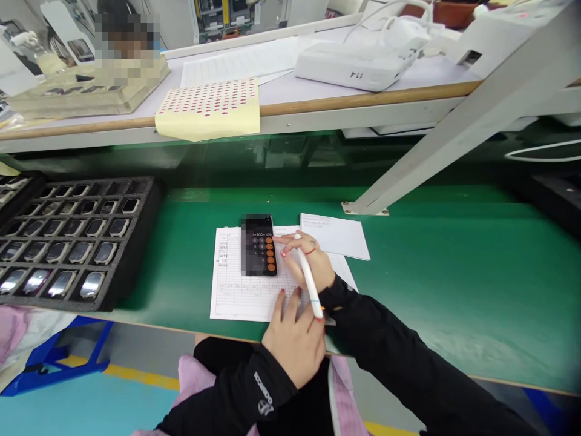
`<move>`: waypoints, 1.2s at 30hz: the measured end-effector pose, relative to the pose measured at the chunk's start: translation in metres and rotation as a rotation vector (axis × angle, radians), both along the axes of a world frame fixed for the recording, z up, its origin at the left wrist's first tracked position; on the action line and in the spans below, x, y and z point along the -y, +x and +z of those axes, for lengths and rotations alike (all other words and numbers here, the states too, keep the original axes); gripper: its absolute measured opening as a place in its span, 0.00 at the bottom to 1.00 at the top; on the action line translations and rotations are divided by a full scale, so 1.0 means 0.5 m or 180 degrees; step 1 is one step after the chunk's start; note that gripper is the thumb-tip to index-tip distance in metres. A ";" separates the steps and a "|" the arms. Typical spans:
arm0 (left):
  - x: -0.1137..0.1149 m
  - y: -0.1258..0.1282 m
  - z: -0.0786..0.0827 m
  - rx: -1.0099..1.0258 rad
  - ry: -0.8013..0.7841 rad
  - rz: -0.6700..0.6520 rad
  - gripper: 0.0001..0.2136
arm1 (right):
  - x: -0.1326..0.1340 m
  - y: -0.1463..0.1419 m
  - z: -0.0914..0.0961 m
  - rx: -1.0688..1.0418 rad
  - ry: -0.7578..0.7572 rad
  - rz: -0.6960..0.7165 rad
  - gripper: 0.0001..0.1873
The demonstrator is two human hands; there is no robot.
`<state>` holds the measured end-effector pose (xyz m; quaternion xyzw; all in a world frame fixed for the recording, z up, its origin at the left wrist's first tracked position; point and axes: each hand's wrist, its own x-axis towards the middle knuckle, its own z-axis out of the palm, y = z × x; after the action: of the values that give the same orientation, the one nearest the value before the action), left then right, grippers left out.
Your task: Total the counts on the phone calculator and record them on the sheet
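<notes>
A smartphone (pixel 260 257) lies on a printed form (pixel 227 306), its screen showing a calculator with orange keys. My right hand (pixel 318 266) grips a white pen (pixel 307 275) and its index finger reaches to the right edge of the screen, at the orange keys. Below it, my left hand (pixel 295 339) rests with its fingers spread on the lower part of the form, near the table edge. Handwriting fills some cells of the form. A small stack of white paper (pixel 338 236) with a few written lines lies at the upper right of the form.
Black foam trays (pixel 147 206) with several watch-like pieces stand on the left of the green table (pixel 431 272). A slanted metal post (pixel 417 145) rises behind the papers. Above runs a shelf with a sticker sheet (pixel 209 124) and a white power strip (pixel 336 66). Behind it is another person.
</notes>
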<state>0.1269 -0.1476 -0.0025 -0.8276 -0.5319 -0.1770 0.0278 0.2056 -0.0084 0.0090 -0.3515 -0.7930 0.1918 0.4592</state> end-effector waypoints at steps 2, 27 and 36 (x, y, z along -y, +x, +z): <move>0.001 -0.002 0.003 -0.0070 0.0009 0.0005 0.19 | -0.011 0.017 0.011 -0.0400 -0.0166 -0.0238 0.02; -0.004 0.001 0.002 -0.0076 -0.0006 -0.0033 0.20 | 0.002 0.019 0.012 -0.0213 -0.0142 0.0254 0.06; -0.002 0.001 0.002 -0.0084 0.0006 0.0009 0.21 | -0.013 0.030 -0.002 -0.0013 -0.0183 0.0435 0.06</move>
<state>0.1276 -0.1468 -0.0015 -0.8291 -0.5325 -0.1666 0.0357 0.2207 -0.0021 0.0078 -0.3092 -0.8083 0.2462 0.4363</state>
